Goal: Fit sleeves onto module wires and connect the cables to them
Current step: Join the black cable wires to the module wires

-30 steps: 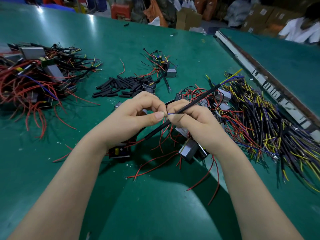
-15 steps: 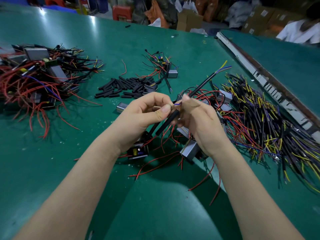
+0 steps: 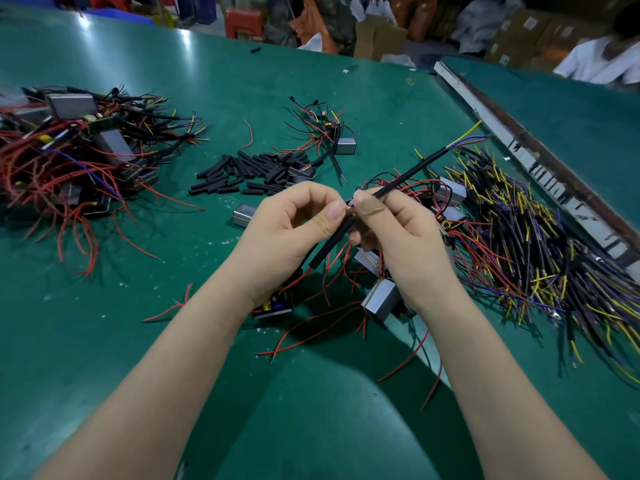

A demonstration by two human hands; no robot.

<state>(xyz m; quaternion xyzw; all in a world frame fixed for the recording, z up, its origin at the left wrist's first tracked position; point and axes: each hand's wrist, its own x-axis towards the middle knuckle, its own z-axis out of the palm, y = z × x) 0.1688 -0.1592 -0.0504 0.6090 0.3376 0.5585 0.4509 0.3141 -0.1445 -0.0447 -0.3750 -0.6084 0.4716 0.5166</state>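
over green table (image 3: 104,341) | left hand (image 3: 287,237) pinches wire tip | right hand (image 3: 398,237) grips black cable (image 3: 408,174)

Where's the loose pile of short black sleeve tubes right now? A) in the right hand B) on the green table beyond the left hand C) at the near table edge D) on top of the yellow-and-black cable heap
B: the loose pile of short black sleeve tubes lies on the green table just beyond the left hand, apart from the heap of yellow-and-black cables on the right.
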